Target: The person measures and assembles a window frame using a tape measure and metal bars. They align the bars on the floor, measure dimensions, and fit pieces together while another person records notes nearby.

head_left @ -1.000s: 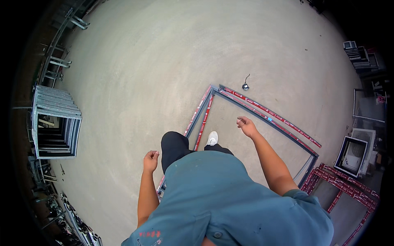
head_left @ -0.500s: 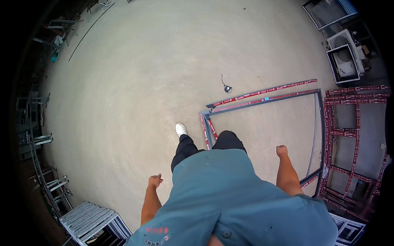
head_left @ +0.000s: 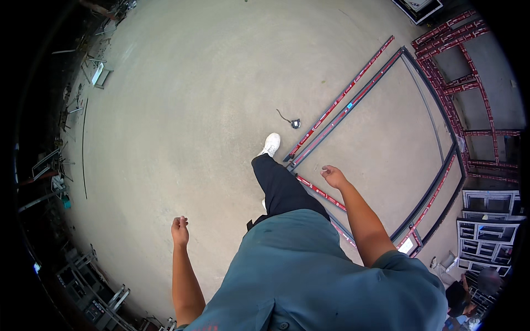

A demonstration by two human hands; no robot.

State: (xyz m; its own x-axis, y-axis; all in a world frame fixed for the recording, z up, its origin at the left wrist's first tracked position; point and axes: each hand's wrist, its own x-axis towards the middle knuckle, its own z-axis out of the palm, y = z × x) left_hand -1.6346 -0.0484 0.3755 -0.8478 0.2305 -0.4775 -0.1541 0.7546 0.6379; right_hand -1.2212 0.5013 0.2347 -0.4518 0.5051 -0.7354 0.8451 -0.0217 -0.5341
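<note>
Presently: one dark, red-banded frame (head_left: 364,90), flat on the floor (head_left: 165,138) to my right; my right hand (head_left: 334,177) near it, fingers loosely curled, empty; my left hand (head_left: 180,231), well apart, likewise; alongside the frame, one red-banded bar (head_left: 340,98).

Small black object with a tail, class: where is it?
In the head view, the small black object lies on the floor, just above right of the white shoe and left of the outer red-patterned bar.
</note>
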